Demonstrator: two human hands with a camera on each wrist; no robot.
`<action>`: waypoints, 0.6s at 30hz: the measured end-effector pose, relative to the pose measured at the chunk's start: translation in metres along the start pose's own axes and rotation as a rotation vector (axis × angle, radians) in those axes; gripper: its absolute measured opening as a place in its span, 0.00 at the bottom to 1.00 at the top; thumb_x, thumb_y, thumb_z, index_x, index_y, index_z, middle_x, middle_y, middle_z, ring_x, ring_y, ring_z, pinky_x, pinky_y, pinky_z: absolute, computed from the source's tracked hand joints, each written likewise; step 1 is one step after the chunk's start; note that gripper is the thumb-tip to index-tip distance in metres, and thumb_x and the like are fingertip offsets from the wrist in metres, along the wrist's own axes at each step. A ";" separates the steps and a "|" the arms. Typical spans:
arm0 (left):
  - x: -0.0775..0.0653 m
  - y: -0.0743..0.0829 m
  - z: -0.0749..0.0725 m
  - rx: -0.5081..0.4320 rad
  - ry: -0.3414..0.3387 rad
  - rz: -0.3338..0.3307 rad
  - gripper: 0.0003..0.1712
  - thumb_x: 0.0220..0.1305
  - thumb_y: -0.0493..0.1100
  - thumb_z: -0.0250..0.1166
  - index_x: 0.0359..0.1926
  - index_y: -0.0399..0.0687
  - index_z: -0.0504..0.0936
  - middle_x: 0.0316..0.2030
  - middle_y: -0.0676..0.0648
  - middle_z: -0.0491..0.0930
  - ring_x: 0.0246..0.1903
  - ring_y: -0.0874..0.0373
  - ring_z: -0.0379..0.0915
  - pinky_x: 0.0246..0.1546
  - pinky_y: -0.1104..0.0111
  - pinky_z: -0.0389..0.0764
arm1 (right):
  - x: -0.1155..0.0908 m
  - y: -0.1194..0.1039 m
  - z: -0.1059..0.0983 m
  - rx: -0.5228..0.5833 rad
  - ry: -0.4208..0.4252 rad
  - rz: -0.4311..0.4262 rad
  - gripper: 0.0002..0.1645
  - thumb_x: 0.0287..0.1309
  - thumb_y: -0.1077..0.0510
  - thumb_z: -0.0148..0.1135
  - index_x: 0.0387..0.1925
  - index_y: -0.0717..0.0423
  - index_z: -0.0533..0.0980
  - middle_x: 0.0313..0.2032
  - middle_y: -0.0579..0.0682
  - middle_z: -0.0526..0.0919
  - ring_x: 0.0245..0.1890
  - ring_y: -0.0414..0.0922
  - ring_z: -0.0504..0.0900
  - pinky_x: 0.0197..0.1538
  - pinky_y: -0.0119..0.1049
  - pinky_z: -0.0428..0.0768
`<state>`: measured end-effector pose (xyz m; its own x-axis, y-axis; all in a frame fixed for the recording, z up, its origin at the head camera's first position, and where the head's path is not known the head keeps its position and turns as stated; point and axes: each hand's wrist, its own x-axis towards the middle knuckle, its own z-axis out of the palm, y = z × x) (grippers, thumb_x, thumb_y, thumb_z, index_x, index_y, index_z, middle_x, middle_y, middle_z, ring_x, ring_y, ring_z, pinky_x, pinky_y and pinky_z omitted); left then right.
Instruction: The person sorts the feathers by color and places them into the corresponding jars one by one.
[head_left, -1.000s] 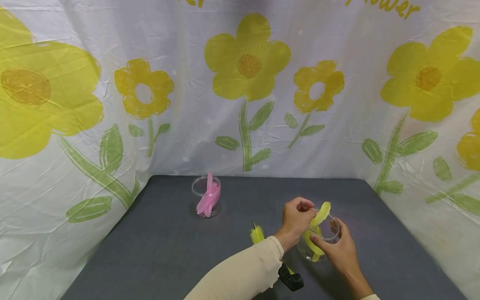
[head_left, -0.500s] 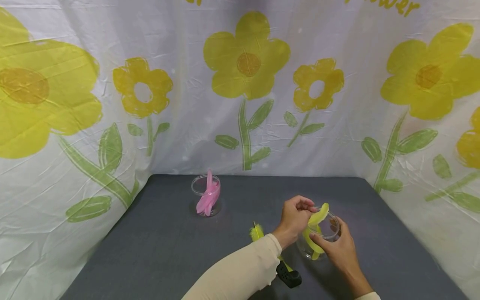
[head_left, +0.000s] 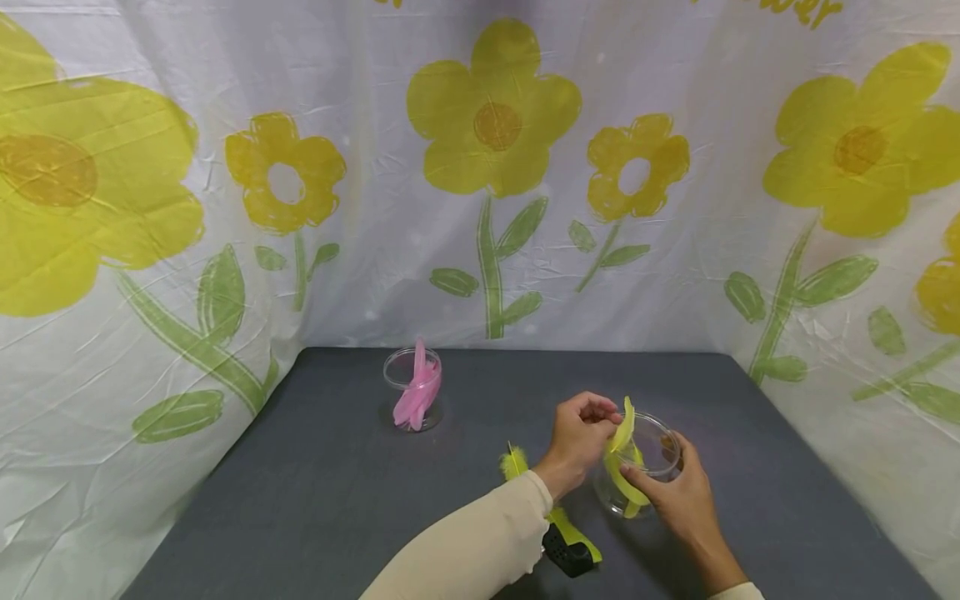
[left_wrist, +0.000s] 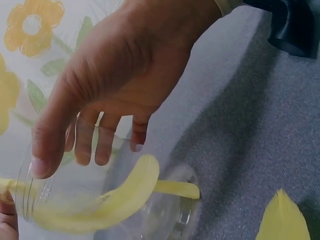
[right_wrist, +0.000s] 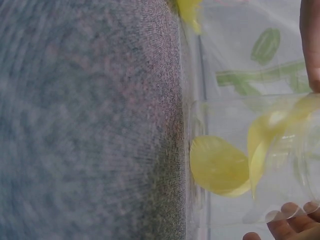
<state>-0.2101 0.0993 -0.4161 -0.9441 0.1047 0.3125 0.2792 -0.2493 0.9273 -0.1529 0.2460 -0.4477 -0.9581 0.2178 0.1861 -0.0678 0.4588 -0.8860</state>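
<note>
My right hand [head_left: 678, 492] grips a clear plastic jar [head_left: 660, 421] near its rim, thumb in front and fingers behind. In the left wrist view this right hand [left_wrist: 135, 65] spans the jar, its thumb close to the rim. At the jar's mouth my left hand [head_left: 581, 429] pinches a yellow feather [head_left: 625, 429], which stands up past the rim. More yellow feather [right_wrist: 220, 167] shows through the jar wall, curved down to the bottom. Another yellow feather [head_left: 513, 465] lies on the table, partly hidden under my left forearm.
Farther left on the grey table [head_left: 315, 475] stands a second clear jar [head_left: 405, 354] with pink feathers [head_left: 416, 404] in it. A black wrist device [head_left: 570, 554] hangs by the left sleeve. Flower-printed white cloth [head_left: 360, 208] walls the table's back and sides.
My left hand has shifted slightly left, and the feather at the rim has swung from leaning right to nearly upright. My right hand and the jar have stayed in place.
</note>
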 end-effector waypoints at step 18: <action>-0.008 0.007 -0.015 0.321 -0.040 0.003 0.07 0.56 0.30 0.62 0.36 0.42 0.82 0.27 0.55 0.76 0.27 0.64 0.71 0.30 0.71 0.74 | 0.001 -0.001 -0.001 -0.027 -0.031 0.044 0.64 0.48 0.40 0.74 0.72 0.63 0.46 0.65 0.67 0.61 0.63 0.63 0.61 0.57 0.60 0.65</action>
<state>-0.2033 0.0822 -0.4156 -0.9372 0.1441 0.3176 0.3293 0.0656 0.9419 -0.1530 0.2471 -0.4465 -0.9682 0.2114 0.1339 -0.0188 0.4723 -0.8812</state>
